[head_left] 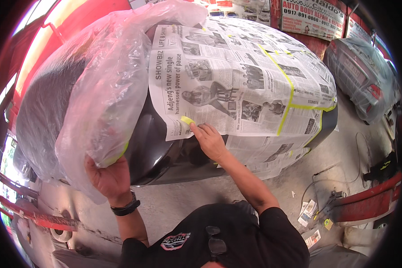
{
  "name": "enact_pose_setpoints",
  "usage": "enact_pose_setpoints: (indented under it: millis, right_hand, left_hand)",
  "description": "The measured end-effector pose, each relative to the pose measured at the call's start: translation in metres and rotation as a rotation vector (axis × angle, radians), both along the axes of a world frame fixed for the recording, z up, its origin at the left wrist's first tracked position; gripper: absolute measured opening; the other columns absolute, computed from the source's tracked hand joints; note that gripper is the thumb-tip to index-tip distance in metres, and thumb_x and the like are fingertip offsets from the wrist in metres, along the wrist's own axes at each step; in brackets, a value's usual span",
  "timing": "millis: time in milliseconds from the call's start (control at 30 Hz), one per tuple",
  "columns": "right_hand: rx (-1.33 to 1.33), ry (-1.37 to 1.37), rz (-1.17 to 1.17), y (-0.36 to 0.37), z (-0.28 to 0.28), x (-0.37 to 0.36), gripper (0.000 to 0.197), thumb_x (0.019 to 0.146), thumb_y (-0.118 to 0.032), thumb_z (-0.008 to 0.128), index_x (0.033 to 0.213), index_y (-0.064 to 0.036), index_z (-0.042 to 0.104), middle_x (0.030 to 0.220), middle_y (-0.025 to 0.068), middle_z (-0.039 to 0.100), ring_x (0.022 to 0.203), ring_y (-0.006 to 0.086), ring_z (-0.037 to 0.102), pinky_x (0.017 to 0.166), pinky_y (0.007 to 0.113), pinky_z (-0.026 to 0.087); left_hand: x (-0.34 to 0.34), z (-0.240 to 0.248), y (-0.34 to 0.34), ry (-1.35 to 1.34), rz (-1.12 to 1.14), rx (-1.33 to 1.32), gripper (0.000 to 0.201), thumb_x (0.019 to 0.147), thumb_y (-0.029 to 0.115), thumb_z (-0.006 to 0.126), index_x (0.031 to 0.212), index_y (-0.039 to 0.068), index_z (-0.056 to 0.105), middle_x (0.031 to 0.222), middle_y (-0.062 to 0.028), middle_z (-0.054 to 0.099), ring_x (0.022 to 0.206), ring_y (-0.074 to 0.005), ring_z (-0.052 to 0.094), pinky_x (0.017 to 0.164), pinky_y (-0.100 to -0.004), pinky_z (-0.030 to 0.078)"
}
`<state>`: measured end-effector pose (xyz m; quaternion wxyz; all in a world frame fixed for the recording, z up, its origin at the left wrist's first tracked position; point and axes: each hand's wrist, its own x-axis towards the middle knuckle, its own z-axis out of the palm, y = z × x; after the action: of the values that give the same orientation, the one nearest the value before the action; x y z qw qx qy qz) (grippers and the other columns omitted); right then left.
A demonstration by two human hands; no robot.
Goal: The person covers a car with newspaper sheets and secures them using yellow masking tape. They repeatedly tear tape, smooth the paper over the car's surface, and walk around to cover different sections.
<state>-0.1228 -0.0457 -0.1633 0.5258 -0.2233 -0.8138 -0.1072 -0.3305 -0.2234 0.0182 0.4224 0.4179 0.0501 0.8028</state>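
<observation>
My left hand (111,180), with a black band on its wrist, grips the lower edge of a clear plastic sheet (107,96) draped over the dark car; part of its fingers is hidden by the plastic. Yellow-green tape (117,157) runs along that edge. My right hand (210,142) has its fingertips closed at a short yellow tape strip (187,120) on the lower left corner of a newspaper sheet (174,96). More newspaper covers the car panels, joined by long yellow tape lines (289,96). Bare glossy black bodywork (149,145) shows between plastic and paper.
Another car (359,73) under clear plastic stands at the right. A red metal beam (368,203) crosses the lower right, near a hose (330,179) and newspaper scraps (307,212) on the concrete floor. Another red beam (40,216) lies at the lower left.
</observation>
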Motion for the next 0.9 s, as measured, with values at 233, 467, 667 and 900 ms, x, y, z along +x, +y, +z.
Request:
enact_pose_setpoints:
  millis: [233,467,667,900]
  right_hand:
    - [-0.095,-0.030,0.027,0.016,-0.010,-0.001,0.067,0.081,-0.002,0.056,0.144,-0.0020,0.035,0.098,0.0134,0.062,0.092,0.0302,0.060,0.087,0.040,0.050]
    - [-0.168,0.133,0.303,-0.011,0.028,0.009,0.067,0.080,0.006,0.059,0.142,0.0001,0.034,0.100,0.0174,0.063,0.084,0.0335,0.063,0.081,0.041,0.053]
    - [-0.420,0.481,0.520,0.021,0.135,-0.002,0.046,0.094,-0.004,0.051,0.138,-0.0002,0.037,0.097,0.0169,0.067,0.084,0.0281,0.066,0.078,0.039,0.052]
    - [-0.616,0.269,0.646,0.054,0.110,-0.103,0.038,0.099,-0.015,0.048,0.134,-0.0032,0.039,0.089,0.0166,0.065,0.085,0.0316,0.065,0.081,0.040,0.049]
  left_hand:
    - [-0.002,0.032,-0.010,0.095,-0.029,0.168,0.051,0.099,0.027,0.045,0.142,0.001,0.040,0.144,-0.0174,0.046,0.133,-0.0321,0.046,0.113,-0.0510,0.034]
    - [0.000,0.057,-0.011,0.148,-0.021,0.243,0.055,0.100,0.031,0.044,0.146,0.004,0.034,0.149,-0.0164,0.041,0.136,-0.0327,0.041,0.114,-0.0552,0.030]
    - [-0.003,0.054,-0.008,0.129,-0.107,0.261,0.053,0.100,0.026,0.042,0.146,0.000,0.033,0.149,-0.0219,0.039,0.135,-0.0379,0.041,0.117,-0.0571,0.025]
    - [0.009,0.059,-0.011,0.092,0.014,0.186,0.054,0.100,0.029,0.042,0.146,0.002,0.033,0.149,-0.0178,0.040,0.136,-0.0332,0.042,0.114,-0.0550,0.030]
